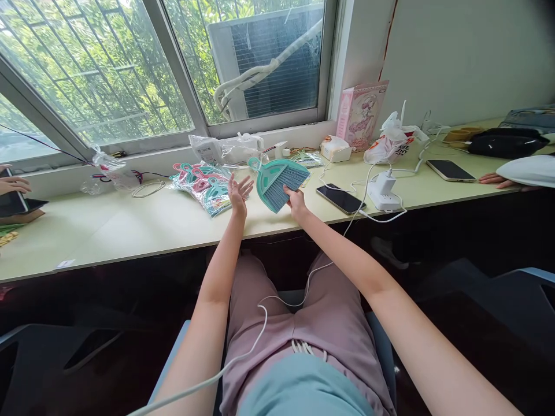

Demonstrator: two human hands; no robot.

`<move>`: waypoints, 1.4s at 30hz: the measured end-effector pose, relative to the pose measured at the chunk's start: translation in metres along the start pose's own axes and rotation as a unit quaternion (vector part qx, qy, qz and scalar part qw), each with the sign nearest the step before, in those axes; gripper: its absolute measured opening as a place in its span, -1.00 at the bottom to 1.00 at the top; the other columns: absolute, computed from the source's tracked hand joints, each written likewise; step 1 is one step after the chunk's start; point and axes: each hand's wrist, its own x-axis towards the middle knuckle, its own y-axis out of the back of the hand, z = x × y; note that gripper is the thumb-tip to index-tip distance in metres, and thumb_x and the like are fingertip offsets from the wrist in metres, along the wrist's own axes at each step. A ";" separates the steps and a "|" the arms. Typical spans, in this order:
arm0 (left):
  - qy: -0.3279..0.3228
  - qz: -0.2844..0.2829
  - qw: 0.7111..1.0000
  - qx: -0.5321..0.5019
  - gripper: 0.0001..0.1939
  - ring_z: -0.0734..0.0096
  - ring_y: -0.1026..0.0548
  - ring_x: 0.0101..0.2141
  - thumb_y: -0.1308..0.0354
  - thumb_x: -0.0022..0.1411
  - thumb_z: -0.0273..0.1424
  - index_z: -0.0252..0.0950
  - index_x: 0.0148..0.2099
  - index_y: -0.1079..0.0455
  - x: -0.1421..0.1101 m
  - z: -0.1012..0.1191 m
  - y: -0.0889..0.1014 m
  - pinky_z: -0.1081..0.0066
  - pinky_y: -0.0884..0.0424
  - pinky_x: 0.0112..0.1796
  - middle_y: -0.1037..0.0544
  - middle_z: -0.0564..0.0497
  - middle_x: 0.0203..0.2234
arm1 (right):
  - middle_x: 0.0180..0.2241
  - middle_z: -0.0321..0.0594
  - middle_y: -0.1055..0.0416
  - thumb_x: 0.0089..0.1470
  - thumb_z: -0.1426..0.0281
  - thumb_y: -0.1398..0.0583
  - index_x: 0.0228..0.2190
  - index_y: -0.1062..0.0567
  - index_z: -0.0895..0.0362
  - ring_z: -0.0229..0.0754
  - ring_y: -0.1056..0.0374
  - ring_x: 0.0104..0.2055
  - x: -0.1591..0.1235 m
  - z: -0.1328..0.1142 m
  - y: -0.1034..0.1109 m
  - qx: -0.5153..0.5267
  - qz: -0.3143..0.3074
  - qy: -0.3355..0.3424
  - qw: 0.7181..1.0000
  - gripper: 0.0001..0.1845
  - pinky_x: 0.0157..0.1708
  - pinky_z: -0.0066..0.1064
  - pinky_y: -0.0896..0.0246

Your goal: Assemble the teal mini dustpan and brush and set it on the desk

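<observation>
A small teal hand brush [277, 180] is in the air above the pale table [108, 231], with its grey-green bristles turned toward the right hand [297, 204]. This right hand holds the brush at its lower edge, and the fingers are mostly hidden behind it, so I cannot tell exactly how they pinch. The left hand [239, 195] is open with fingers spread and palm up, just beside the brush, and it seems not to touch it. At this moment the hands are only busy with this one brush, and it is not set down. Behind it, a clear plastic bag of pink and teal brushes [203, 188] lies on the table near the window. To the right are a black smartphone [339, 199] and a white power adapter [383, 192] with white cables. Farther along stand a pink box [361, 115] and a second smartphone [451, 170]. At both table ends, another person's hand [496, 181] and [13, 184] is visible.
</observation>
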 end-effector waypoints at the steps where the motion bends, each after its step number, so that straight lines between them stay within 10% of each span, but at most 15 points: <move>1: -0.003 0.006 1.000 0.001 -0.46 0.28 -0.66 -0.03 0.09 0.55 -0.21 -0.13 0.48 -0.07 -0.001 0.001 0.000 0.24 -0.48 0.10 -0.63 -0.16 0.05 | -0.12 -0.23 -0.60 0.14 0.42 -0.31 -0.26 -0.48 0.08 -0.18 -0.52 -0.02 -0.001 0.000 0.002 -0.005 0.029 0.001 1.000 -0.88 0.04 -0.32 -0.48; 6: 0.001 0.018 1.000 0.018 -0.48 0.28 -0.65 -0.03 0.10 0.55 -0.20 -0.10 0.47 -0.11 -0.002 0.001 0.001 0.26 -0.50 0.06 -0.63 -0.13 0.05 | -0.10 -0.23 -0.58 0.15 0.39 -0.31 -0.25 -0.43 0.05 -0.22 -0.51 -0.03 -0.002 -0.002 0.015 0.000 0.111 -0.008 0.994 -0.84 -0.06 -0.39 -0.52; 12: 0.023 0.002 0.999 0.039 -0.51 0.23 -0.64 0.01 0.10 0.54 -0.22 -0.03 0.44 -0.15 -0.002 -0.001 0.004 0.23 -0.51 0.04 -0.62 -0.08 0.07 | -0.28 -0.29 -0.57 0.08 0.48 -0.36 -0.28 -0.44 0.07 -0.20 -0.54 -0.18 -0.004 -0.010 0.025 0.006 0.006 -0.012 1.000 -0.79 -0.19 -0.38 -0.57; 24: 0.038 -0.023 0.999 -0.016 -0.50 0.08 -0.53 0.18 0.01 0.45 -0.06 -0.08 0.31 -0.36 0.001 0.002 0.012 0.06 -0.33 0.23 -0.52 -0.16 0.20 | -0.42 -0.29 -0.56 0.16 0.55 -0.26 -0.30 -0.52 0.12 -0.21 -0.54 -0.32 -0.017 -0.044 0.068 -0.049 -0.017 -0.067 0.996 -0.90 -0.24 -0.39 -0.58; 42: 0.123 -0.132 0.981 0.068 -0.57 0.15 -0.65 -0.04 -0.18 0.30 -0.35 -0.25 0.20 -0.44 -0.001 0.000 0.004 0.18 -0.52 0.06 -0.63 -0.14 0.03 | -0.29 -0.19 -0.61 0.11 0.51 -0.38 -0.28 -0.56 0.16 -0.09 -0.57 -0.16 -0.015 -0.034 0.048 -0.030 -0.093 -0.048 0.994 -0.88 0.02 -0.19 -0.56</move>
